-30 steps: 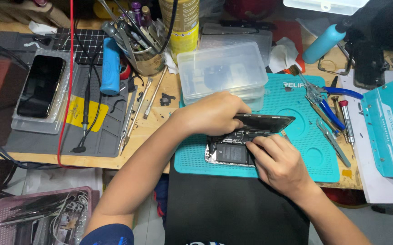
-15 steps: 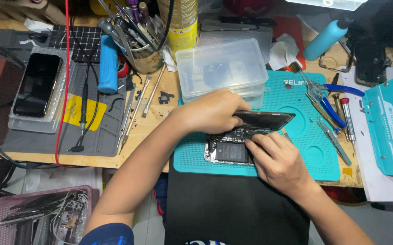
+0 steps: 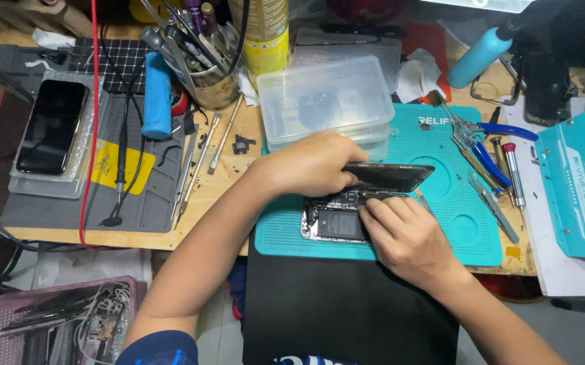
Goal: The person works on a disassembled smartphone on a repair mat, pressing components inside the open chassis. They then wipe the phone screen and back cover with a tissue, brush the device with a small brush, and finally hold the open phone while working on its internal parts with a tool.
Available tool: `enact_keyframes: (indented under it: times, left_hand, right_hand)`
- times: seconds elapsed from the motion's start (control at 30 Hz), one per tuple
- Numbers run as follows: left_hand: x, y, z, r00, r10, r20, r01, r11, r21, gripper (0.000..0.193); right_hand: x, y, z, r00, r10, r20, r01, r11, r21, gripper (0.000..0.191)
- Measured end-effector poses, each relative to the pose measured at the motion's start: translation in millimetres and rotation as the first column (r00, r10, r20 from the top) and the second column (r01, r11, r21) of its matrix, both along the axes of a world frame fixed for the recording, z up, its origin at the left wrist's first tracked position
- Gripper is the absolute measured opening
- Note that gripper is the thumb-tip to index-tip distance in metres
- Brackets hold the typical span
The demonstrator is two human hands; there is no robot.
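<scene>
An opened phone body (image 3: 336, 220) lies on a teal work mat (image 3: 441, 223), its battery and board exposed. My left hand (image 3: 313, 165) grips the phone's dark screen panel (image 3: 390, 177) and holds it tilted up above the body. My right hand (image 3: 407, 236) rests on the right part of the phone body, fingertips pressed at the board under the raised screen. Whether it pinches a small part or tool there, I cannot tell.
A clear plastic box (image 3: 326, 101) stands just behind the mat. Blue-handled pliers (image 3: 481, 138) and tweezers (image 3: 492, 203) lie on the mat's right. A teal machine (image 3: 579, 186) is at far right. At left lies another phone (image 3: 53, 128) on a grey mat (image 3: 150, 203), beside a tool cup (image 3: 201, 61).
Hardly anything differs. Both hands stay at the phone, the left still holding the screen raised; the view has shifted slightly.
</scene>
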State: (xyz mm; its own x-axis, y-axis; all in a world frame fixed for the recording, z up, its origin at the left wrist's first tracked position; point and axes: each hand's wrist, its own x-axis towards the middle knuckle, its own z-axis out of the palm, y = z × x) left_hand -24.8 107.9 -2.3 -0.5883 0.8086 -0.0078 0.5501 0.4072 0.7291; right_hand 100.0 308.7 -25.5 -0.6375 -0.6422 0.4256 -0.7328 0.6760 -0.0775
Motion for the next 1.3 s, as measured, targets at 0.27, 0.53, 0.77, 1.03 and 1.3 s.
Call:
enact_keyframes:
  times: [0.27, 0.53, 0.77, 1.03, 1.3]
  left_hand:
    - [0.2, -13.5, -3.1, 0.999, -0.021, -0.024, 0.022, 0.997, 0.072, 0.031]
    - [12.0, -41.9, -23.2, 0.97, -0.028, 0.241, -0.054, 0.943, 0.327, 0.032]
    - [14.9, -48.7, -34.5, 0.915, -0.054, 0.399, -0.122, 0.908, 0.402, 0.029]
    - [16.2, -48.3, -43.6, 0.869, -0.069, 0.49, -0.17, 0.889, 0.425, 0.029]
    - [16.3, -48.6, -45.9, 0.884, -0.073, 0.462, -0.158, 0.883, 0.442, 0.03]
  right_hand:
    - [4.8, -1.2, -0.2, 0.999, -0.028, -0.016, 0.027, 0.997, -0.07, 0.04]
    - [8.4, -6.5, 3.0, 1.0, -0.018, -0.009, 0.017, 0.994, -0.109, 0.041]
    - [4.5, -19.2, 3.8, 1.0, 0.018, -0.004, -0.018, 0.997, -0.08, 0.043]
    - [2.6, -24.5, 2.1, 1.0, -0.018, -0.009, 0.018, 1.0, -0.011, 0.041]
    - [1.5, -27.8, 2.6, 0.999, -0.028, -0.036, 0.028, 0.999, 0.015, 0.039]
